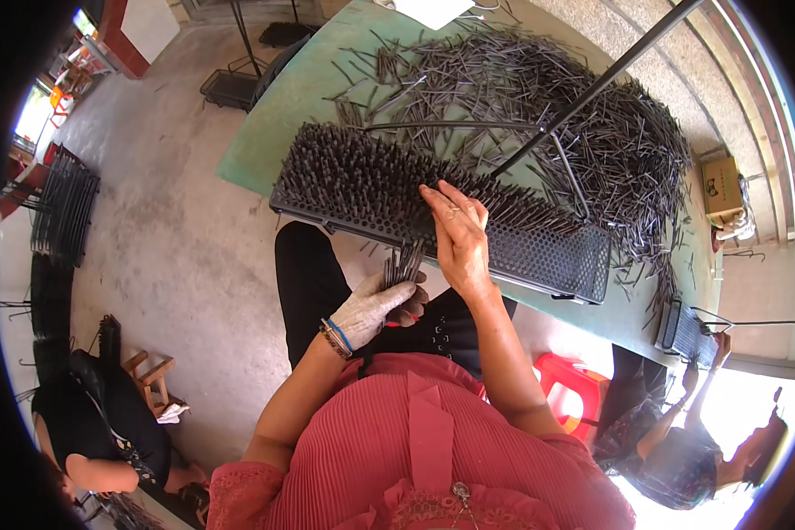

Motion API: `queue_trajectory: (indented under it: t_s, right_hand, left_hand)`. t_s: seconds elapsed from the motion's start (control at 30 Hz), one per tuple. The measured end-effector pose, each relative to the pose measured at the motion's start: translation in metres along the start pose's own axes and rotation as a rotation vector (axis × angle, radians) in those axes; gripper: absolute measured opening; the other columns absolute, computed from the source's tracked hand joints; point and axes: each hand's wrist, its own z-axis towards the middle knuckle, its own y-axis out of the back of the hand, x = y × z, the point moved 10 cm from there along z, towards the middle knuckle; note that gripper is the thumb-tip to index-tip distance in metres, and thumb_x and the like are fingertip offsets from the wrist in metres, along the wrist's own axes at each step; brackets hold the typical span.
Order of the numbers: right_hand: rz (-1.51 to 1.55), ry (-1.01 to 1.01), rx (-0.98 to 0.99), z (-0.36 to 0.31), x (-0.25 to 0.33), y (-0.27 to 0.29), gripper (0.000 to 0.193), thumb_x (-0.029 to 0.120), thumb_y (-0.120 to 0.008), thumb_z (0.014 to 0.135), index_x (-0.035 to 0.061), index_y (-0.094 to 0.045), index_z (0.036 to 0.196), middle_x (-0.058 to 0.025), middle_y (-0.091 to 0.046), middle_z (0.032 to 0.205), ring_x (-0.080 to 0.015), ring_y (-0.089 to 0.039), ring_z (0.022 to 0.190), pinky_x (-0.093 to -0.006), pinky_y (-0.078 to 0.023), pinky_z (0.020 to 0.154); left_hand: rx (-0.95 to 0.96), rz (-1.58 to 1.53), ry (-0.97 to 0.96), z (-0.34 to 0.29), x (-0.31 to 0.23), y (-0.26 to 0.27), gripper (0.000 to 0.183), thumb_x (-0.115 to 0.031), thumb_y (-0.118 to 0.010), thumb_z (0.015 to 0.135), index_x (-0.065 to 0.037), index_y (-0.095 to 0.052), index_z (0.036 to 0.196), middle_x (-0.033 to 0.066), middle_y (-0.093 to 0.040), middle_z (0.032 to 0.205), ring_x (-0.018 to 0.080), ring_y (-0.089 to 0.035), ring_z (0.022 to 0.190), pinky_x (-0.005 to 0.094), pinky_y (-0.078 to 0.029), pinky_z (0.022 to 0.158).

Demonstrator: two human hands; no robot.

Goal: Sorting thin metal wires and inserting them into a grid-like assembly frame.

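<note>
A long black perforated rack (548,261) lies at the edge of a green table, in front of me. Thin dark rods (353,172) stand upright in its holes, dense at the left and leaning toward the middle; bare holes show at the right. In a grey-white glove, my left hand (371,309) is closed around a bundle of similar rods (404,263), just below the rack's near edge. My bare right hand (460,238) reaches over the rack's middle, fingers together, fingertips among the standing rods. Whatever those fingertips pinch is hidden.
Loose rods (627,141) are heaped across the green table (256,146). A black metal bar (609,75) slants above the rack. At right, a person (671,450) handles another rack (680,331), near a red stool (574,384). Another person (106,424) is at lower left.
</note>
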Motion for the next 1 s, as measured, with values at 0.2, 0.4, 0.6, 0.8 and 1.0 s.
queue_trajectory:
  t_s: [0.2,0.4,0.6,0.8,1.0]
  right_hand:
    - [0.032,0.081,0.107,0.010,0.010,-0.006,0.039,-0.007,-0.057,0.086,0.0031,-0.062,0.123,-0.0086,-0.065,0.123,-0.0279,-0.056,0.121,-0.0416,-0.037,0.100]
    - [0.006,0.111,0.011,-0.001,0.008,0.006,0.040,-0.009,-0.058,0.082,0.0013,-0.063,0.120,-0.0080,-0.067,0.120,-0.0270,-0.060,0.115,-0.0401,-0.039,0.097]
    - [0.006,0.090,0.034,-0.004,0.010,0.000,0.038,-0.008,-0.056,0.084,0.0012,-0.063,0.120,-0.0086,-0.067,0.120,-0.0272,-0.059,0.116,-0.0404,-0.040,0.098]
    - [-0.040,0.071,0.112,0.002,0.008,-0.003,0.038,-0.006,-0.057,0.086,0.0020,-0.062,0.122,-0.0082,-0.067,0.119,-0.0278,-0.058,0.117,-0.0417,-0.039,0.099]
    - [-0.004,0.051,-0.065,-0.010,0.015,0.021,0.031,-0.003,-0.063,0.081,0.0018,-0.067,0.112,-0.0106,-0.069,0.108,-0.0275,-0.062,0.101,-0.0380,-0.045,0.091]
  left_hand:
    - [0.012,0.030,0.010,-0.001,-0.002,-0.003,0.032,-0.024,-0.053,0.099,-0.003,-0.056,0.123,0.0064,-0.067,0.101,0.0125,-0.065,0.083,0.0251,-0.054,0.070]
    - [-0.041,0.047,0.045,-0.003,0.000,0.004,0.033,-0.026,-0.053,0.099,-0.005,-0.056,0.124,0.0061,-0.067,0.101,0.0119,-0.065,0.082,0.0243,-0.053,0.068]
    - [-0.037,0.025,0.047,-0.002,0.001,0.003,0.032,-0.024,-0.053,0.099,-0.003,-0.056,0.124,0.0069,-0.067,0.099,0.0124,-0.065,0.081,0.0246,-0.053,0.068]
    - [-0.008,-0.018,0.017,0.001,0.000,0.001,0.032,-0.022,-0.053,0.100,0.000,-0.055,0.124,0.0077,-0.067,0.098,0.0133,-0.066,0.081,0.0247,-0.054,0.068]
    - [0.009,-0.040,-0.032,-0.001,-0.004,0.001,0.033,-0.023,-0.054,0.099,0.000,-0.055,0.123,0.0079,-0.067,0.101,0.0140,-0.065,0.084,0.0257,-0.054,0.071]
